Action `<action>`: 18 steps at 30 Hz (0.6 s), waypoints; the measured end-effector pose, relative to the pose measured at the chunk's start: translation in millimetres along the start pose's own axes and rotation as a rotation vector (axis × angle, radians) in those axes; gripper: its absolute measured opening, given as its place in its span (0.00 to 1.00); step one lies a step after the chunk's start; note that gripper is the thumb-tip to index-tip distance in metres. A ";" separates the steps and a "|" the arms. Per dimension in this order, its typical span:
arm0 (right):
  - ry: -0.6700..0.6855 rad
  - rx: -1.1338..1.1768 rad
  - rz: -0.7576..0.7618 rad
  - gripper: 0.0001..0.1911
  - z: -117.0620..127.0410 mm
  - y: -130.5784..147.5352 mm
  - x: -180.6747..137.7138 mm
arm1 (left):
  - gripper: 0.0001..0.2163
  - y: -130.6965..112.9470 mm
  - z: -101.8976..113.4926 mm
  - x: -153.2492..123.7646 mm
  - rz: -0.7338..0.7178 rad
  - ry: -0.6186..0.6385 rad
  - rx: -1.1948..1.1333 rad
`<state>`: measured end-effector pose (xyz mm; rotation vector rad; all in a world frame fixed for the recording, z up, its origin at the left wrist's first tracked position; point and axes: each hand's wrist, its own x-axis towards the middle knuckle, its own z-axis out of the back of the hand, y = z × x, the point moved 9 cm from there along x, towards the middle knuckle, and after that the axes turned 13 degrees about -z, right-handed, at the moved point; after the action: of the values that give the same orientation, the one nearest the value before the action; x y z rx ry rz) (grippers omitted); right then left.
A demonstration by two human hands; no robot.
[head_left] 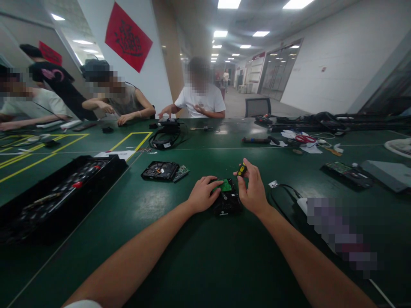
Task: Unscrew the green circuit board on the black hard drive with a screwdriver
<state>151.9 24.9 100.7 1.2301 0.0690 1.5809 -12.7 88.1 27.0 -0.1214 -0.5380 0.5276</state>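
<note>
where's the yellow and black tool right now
The tool is near the head view's middle, in the right hand, just right of the green board.

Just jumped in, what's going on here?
The person's left hand rests its fingers on the green board of a black device on the table. The right hand holds a yellow-and-black tool up beside it. Farther left lies an open black case, a circuit board at its right edge.

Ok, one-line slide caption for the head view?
Left hand on a black device with a green circuit board, right hand holding a yellow and black tool.
</note>
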 end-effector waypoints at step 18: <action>-0.077 -0.076 0.032 0.31 8.7 10.8 0.7 | 0.18 0.5 -1.0 -0.1 0.010 0.009 0.002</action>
<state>150.9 16.3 111.6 1.2363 -0.0595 1.5482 -12.5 88.6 26.0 -0.1243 -0.5279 0.5366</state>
